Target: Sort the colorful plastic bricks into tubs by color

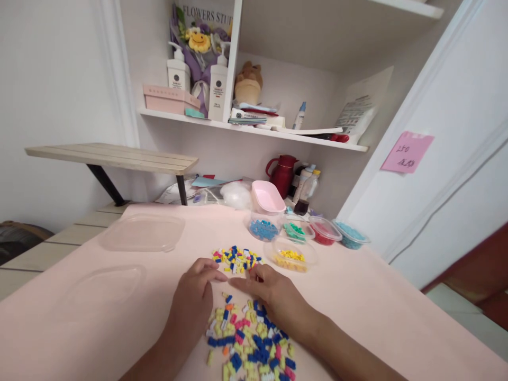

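Observation:
My left hand (194,293) rests low over the table, its fingers apart and pointing right, with nothing visible in them. From the other side, my right hand (273,296) reaches in with one digit stretched left and the others bent. The tips of both hands nearly meet between two heaps of tiny toy building bricks. Just beyond the fingertips lies the smaller heap of bricks (237,259), mixed yellow, blue, white and pink. The larger spread of bricks (254,341) is nearer me, between my forearms, partly covered by my right hand.
Clear tubs hold yellow bricks (291,258), blue bricks (264,229), green pieces (294,230), red pieces (325,233) and light-blue pieces (351,233). A pink bowl (269,197) and red jug (282,174) stand behind. Clear lids (143,233) lie left, near a raised wooden stand (115,157).

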A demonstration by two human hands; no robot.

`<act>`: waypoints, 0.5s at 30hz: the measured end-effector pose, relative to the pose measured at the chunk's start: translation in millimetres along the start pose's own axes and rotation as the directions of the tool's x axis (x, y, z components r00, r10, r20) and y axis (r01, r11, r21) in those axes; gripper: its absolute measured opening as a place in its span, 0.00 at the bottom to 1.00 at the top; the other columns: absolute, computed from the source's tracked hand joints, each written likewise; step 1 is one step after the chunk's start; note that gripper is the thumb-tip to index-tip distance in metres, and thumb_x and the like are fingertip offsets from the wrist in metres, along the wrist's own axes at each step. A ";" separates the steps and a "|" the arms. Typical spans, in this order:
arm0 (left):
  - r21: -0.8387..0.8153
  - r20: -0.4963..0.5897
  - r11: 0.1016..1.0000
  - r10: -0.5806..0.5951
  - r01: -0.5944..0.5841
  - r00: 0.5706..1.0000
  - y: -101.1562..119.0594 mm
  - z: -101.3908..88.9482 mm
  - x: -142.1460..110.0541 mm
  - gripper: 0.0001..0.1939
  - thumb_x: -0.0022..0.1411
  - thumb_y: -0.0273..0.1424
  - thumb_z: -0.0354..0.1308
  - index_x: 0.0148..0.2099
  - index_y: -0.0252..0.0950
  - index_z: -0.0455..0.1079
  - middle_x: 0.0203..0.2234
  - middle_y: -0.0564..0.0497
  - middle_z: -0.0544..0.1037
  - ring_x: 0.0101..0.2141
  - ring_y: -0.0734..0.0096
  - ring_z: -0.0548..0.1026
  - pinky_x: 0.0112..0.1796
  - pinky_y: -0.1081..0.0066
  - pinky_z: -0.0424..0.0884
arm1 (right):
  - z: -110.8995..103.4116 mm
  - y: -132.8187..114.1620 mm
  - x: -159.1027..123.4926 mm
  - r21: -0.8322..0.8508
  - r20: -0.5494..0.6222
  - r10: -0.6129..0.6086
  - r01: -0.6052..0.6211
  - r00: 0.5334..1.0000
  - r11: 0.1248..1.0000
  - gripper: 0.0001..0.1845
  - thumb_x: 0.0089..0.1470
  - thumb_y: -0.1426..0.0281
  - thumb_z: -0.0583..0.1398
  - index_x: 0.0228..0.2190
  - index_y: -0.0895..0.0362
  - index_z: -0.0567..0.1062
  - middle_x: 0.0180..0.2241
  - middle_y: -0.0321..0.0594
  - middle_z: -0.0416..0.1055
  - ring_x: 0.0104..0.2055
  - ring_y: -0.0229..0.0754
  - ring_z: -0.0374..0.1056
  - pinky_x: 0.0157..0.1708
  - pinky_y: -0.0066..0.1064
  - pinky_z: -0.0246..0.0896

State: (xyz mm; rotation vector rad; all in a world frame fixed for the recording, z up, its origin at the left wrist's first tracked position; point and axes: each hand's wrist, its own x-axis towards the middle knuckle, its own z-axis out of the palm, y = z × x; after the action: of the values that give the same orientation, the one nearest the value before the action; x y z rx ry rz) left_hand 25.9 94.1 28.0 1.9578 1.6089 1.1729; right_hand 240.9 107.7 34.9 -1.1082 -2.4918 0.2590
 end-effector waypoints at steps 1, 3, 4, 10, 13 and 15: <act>-0.019 -0.031 0.999 -0.027 0.027 0.999 0.0 -1.4 0.7 0.23 0.50 0.18 0.42 0.31 0.40 0.78 0.39 0.50 0.76 0.43 0.67 0.75 0.47 0.65 0.70 | 0.7 0.3 0.5 -0.016 0.004 0.003 -0.003 1.000 1.000 0.22 0.60 0.74 0.54 0.52 0.41 0.72 0.39 0.38 0.69 0.40 0.41 0.66 0.39 0.30 0.62; -0.053 -0.072 0.997 -0.067 0.063 0.995 -0.6 -3.5 2.0 0.20 0.51 0.20 0.42 0.29 0.40 0.76 0.37 0.51 0.76 0.40 0.68 0.75 0.45 0.66 0.71 | 0.9 1.8 1.1 -0.032 0.001 0.006 -0.006 1.000 0.999 0.19 0.60 0.73 0.55 0.49 0.44 0.75 0.40 0.40 0.71 0.41 0.41 0.67 0.40 0.30 0.62; -0.069 -0.086 0.995 -0.076 0.071 0.993 -1.1 -4.1 2.5 0.19 0.52 0.21 0.42 0.29 0.40 0.75 0.36 0.51 0.76 0.40 0.67 0.75 0.44 0.66 0.71 | 0.5 2.9 1.1 -0.028 -0.005 0.009 -0.009 1.000 1.000 0.17 0.60 0.73 0.54 0.47 0.46 0.75 0.41 0.40 0.71 0.43 0.42 0.67 0.41 0.29 0.62; -0.145 -0.114 0.985 -0.110 0.093 0.987 -4.2 -4.3 5.1 0.16 0.51 0.26 0.44 0.26 0.40 0.74 0.33 0.50 0.77 0.38 0.66 0.75 0.43 0.66 0.70 | -4.0 7.8 1.2 0.123 -0.045 0.057 -0.051 0.997 0.991 0.10 0.57 0.76 0.56 0.35 0.51 0.76 0.38 0.36 0.75 0.41 0.39 0.70 0.42 0.27 0.62; -0.184 -0.113 0.978 -0.121 0.099 0.986 -2.3 -4.5 5.9 0.15 0.51 0.27 0.45 0.26 0.40 0.74 0.33 0.50 0.77 0.38 0.66 0.75 0.42 0.67 0.69 | -3.5 9.3 1.9 0.169 -0.068 0.092 -0.080 0.993 0.982 0.10 0.55 0.77 0.58 0.34 0.51 0.77 0.37 0.35 0.75 0.41 0.39 0.70 0.42 0.27 0.62; -0.205 -0.122 0.974 -0.127 0.100 0.984 -0.2 -4.8 6.1 0.15 0.50 0.27 0.45 0.26 0.39 0.73 0.33 0.50 0.77 0.37 0.66 0.75 0.41 0.68 0.69 | -2.3 11.2 1.8 0.188 -0.064 0.120 -0.106 0.991 0.976 0.11 0.55 0.77 0.58 0.36 0.51 0.78 0.39 0.37 0.76 0.42 0.40 0.70 0.42 0.29 0.62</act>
State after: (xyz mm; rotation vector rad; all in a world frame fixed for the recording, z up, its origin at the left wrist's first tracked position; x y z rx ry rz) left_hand 22.1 98.8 33.0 1.6726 1.5773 1.3862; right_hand 248.2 116.5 33.8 -1.1607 -2.2898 0.4627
